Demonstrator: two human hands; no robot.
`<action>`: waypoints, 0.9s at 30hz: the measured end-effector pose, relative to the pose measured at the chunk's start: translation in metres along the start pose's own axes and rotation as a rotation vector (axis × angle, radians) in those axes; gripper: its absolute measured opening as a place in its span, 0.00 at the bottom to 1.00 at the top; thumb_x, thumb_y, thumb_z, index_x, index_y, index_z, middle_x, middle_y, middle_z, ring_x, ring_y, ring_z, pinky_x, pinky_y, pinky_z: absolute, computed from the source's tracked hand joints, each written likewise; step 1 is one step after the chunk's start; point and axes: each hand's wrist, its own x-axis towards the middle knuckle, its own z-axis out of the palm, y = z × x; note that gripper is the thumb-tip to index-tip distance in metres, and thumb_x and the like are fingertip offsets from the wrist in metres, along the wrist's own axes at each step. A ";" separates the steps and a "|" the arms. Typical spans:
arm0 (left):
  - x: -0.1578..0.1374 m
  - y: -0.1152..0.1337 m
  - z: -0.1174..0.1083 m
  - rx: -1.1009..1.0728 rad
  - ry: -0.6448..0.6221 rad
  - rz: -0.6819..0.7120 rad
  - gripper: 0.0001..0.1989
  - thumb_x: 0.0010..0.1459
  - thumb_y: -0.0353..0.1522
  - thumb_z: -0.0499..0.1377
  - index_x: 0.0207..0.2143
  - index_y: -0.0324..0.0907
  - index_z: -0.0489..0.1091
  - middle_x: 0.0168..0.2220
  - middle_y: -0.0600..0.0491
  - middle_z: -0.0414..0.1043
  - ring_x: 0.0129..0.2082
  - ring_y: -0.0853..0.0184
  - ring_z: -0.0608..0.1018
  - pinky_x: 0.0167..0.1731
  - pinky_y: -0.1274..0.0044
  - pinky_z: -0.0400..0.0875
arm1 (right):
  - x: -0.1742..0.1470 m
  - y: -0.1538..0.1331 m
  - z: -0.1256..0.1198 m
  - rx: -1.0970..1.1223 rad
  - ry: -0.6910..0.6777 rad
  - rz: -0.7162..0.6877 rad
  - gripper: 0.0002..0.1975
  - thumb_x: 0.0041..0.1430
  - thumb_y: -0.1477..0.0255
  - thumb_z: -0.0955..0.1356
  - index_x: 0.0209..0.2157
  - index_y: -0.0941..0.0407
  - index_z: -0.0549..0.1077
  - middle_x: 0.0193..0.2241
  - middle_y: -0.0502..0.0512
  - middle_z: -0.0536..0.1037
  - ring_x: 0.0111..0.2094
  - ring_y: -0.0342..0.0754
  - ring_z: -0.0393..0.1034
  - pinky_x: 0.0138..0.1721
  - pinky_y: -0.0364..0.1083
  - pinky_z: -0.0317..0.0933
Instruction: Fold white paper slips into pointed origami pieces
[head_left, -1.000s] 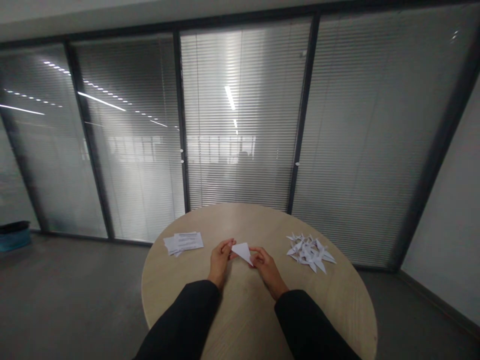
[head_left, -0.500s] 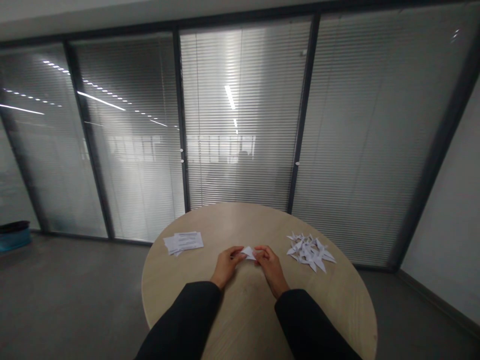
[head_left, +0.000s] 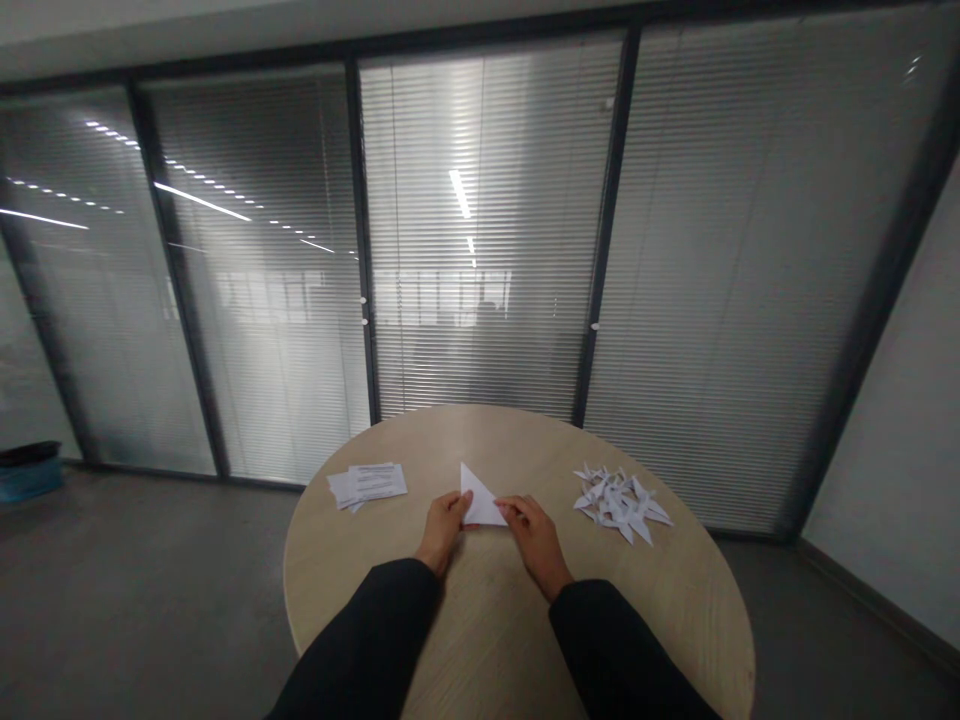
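Glass wall [head_left: 720, 280]: slatted blinds [head_left: 491, 370] across it
Round table [head_left: 495, 620]: pale wood
Folded-paper pile [head_left: 619, 507]: table's right
Printed sheets [head_left: 379, 482]: table's left
Right hand [head_left: 538, 537]: pinching the paper triangle [head_left: 480, 508] by its right corner
Left hand [head_left: 441, 528]: gripping its left side
Paper triangle: between both hands, mid-table

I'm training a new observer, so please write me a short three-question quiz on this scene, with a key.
1. True or false: on the table, the heap of folded pieces lies to the left of the printed sheets.
2. What outline does the white paper between the hands show? A) circle B) triangle C) square
3. Which is nearer the heap, the left hand or the right hand?

Key: 1. False; 2. B; 3. The right hand
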 end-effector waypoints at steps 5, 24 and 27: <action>-0.001 -0.004 -0.002 -0.004 -0.031 -0.020 0.23 0.42 0.50 0.62 0.21 0.36 0.70 0.18 0.55 0.66 0.18 0.72 0.66 0.20 0.80 0.58 | -0.004 -0.002 0.002 -0.269 -0.066 -0.203 0.12 0.58 0.73 0.62 0.39 0.53 0.77 0.41 0.59 0.72 0.46 0.53 0.65 0.49 0.53 0.58; -0.011 0.009 0.005 -0.200 -0.076 -0.173 0.19 0.40 0.44 0.67 0.26 0.35 0.72 0.20 0.54 0.69 0.20 0.70 0.72 0.26 0.76 0.72 | -0.003 -0.011 0.001 -0.206 -0.135 -0.193 0.09 0.59 0.68 0.65 0.33 0.51 0.78 0.33 0.57 0.79 0.38 0.54 0.69 0.44 0.54 0.61; -0.016 0.017 0.008 -0.254 -0.155 -0.219 0.18 0.46 0.43 0.64 0.30 0.36 0.71 0.26 0.49 0.74 0.26 0.67 0.76 0.28 0.76 0.73 | -0.001 -0.008 0.000 -0.121 -0.055 -0.112 0.10 0.57 0.64 0.66 0.29 0.52 0.78 0.30 0.56 0.78 0.36 0.53 0.69 0.41 0.52 0.62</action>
